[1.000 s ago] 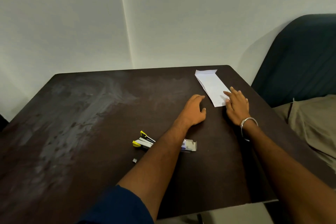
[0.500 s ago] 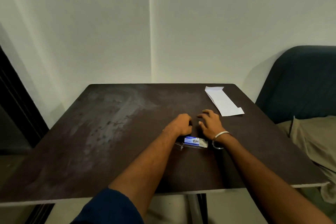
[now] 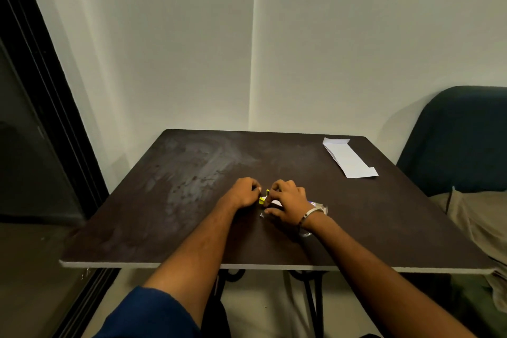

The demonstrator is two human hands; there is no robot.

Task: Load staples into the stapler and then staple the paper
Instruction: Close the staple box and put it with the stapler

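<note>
On the dark brown square desk (image 3: 192, 200) both hands are close together near the middle. The left hand (image 3: 242, 192) is curled, with the fingers bent inward, and its fingertips are at the left end of the small yellow and white stapler (image 3: 264, 199). The right hand (image 3: 288, 204) is bent over the stapler from the right side; its fingers come down on the top of the stapler and its thumb lies low on the desk, just in front of it. Most of the stapler is hidden under the two hands, so I cannot tell if the grip of each hand is really closed on it or only touches it. On the right wrist there is a thin silver metal bangle (image 3: 310, 214).

Just behind the right wrist lies a small white and blue cardboard staple box (image 3: 319, 204), partly covered by the hand. A tiny light piece (image 3: 262, 215) lies on the desk just beside the right thumb; it is too small to tell what it is.

The white folded sheet of paper (image 3: 348, 158) lies flat at the far right corner of the desk, well apart from the hands. To the right of the desk stands a dark blue-green upholstered chair (image 3: 461, 132).
</note>
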